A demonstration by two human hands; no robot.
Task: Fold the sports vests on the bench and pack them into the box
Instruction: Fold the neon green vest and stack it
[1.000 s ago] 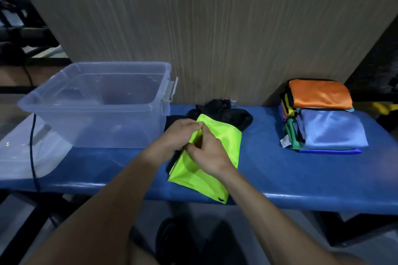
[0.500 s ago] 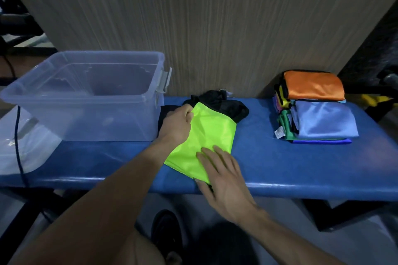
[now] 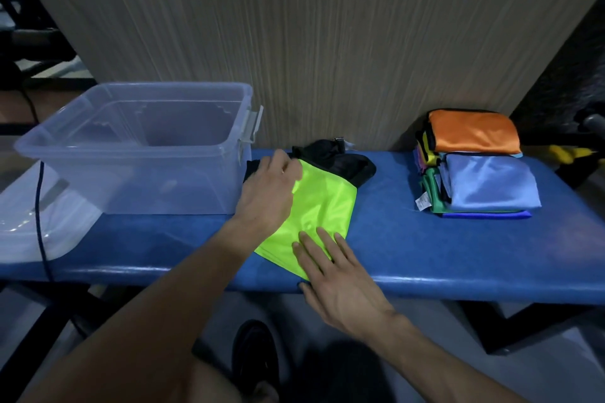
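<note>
A neon-yellow sports vest (image 3: 322,203) with black trim lies partly folded on the blue bench (image 3: 458,249), just right of the clear plastic box (image 3: 137,147). My left hand (image 3: 270,195) rests on the vest's upper left edge with its fingers bent over the fabric. My right hand (image 3: 330,267) lies flat with straight fingers, pressing the vest's near corner at the bench's front edge. A stack of folded vests (image 3: 474,167), orange and light blue on top, sits at the right end of the bench. Nothing shows inside the box.
A wood-grain panel (image 3: 327,42) stands right behind the bench. The box's clear lid (image 3: 36,222) lies at the bench's left end with a dark cable (image 3: 40,222) across it. My shoe (image 3: 255,357) is on the floor below the bench's front edge.
One second ago both hands pinched the vest together at its middle. They have since parted: the left stays at the upper left edge, the right went down to press the near corner flat.
</note>
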